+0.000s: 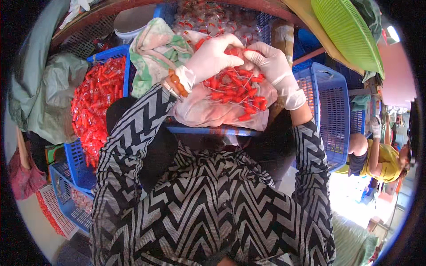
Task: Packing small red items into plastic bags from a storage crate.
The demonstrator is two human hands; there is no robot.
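Note:
Both my hands wear thin white gloves and are raised close together over a pile of red caps with thin pale stems (237, 91). My left hand (214, 56) is closed with fingers and thumb curved round something small and reddish, mostly hidden. My right hand (273, 64) is closed too, thumb and forefinger pinching a small red cap (251, 51) whose stem I cannot make out. The pile lies on a pale pinkish cloth or bag (204, 110) in front of me. Just past the hands are small clear bottles with red parts (208, 20).
On the left, a blue crate (125, 66) holds heaped red bottles (95, 102). A green-and-white towel (155, 48) lies beside it. To the right stand a blue basket (333, 111) and a tilted green basket (350, 33). A person in a yellow top (385, 162) is farther right.

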